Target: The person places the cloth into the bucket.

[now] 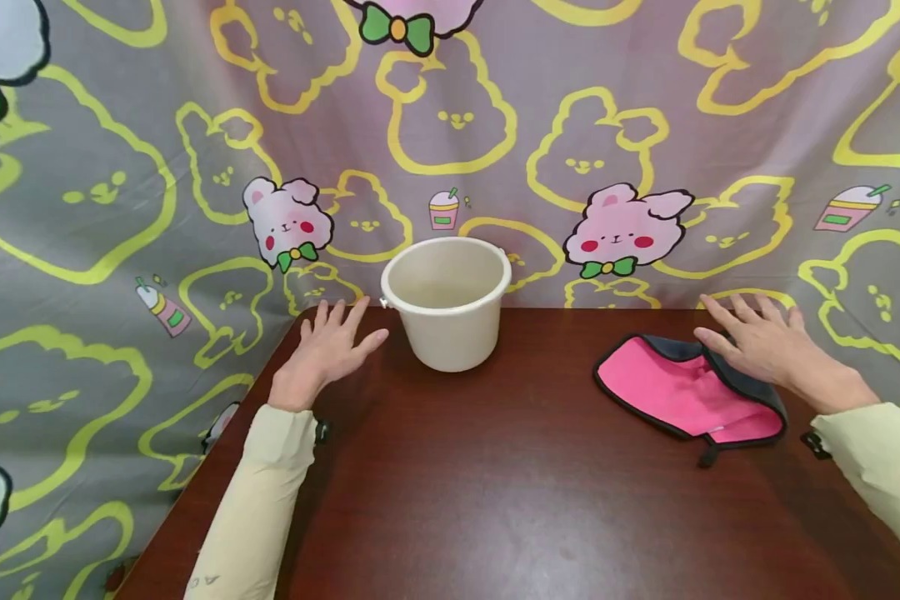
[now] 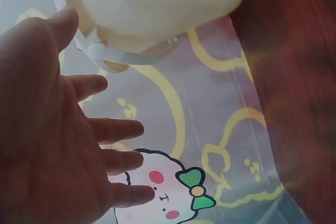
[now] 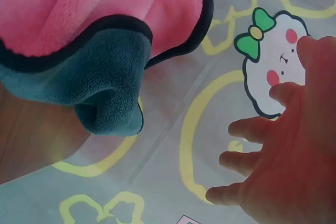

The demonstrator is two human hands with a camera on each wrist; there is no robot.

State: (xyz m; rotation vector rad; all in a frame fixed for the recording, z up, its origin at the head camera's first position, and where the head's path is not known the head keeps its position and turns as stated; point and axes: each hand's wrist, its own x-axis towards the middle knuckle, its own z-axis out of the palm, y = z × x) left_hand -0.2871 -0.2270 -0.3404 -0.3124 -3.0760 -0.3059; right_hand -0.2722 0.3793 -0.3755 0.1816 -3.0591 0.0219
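Observation:
A cream plastic bucket (image 1: pixel 453 337) stands upright at the back of the table, its handle (image 2: pixel 134 57) showing in the left wrist view. Just left of it is my left hand (image 1: pixel 328 350), fingers spread and holding nothing. On the right lies a crumpled cloth (image 1: pixel 667 387), pink on one side and dark blue-grey on the other, with black edging and a small black loop. My right hand (image 1: pixel 768 342) hovers over the cloth's far right part with its fingers spread, hiding a bit of it. In the right wrist view the cloth (image 3: pixel 113 82) appears apart from that hand.
The dark red-brown table (image 1: pixel 495 492) spreads out in front of me. Behind and to the left hangs a grey curtain (image 1: pixel 487 200) with yellow outlines and cartoon rabbits, meeting the table's back edge.

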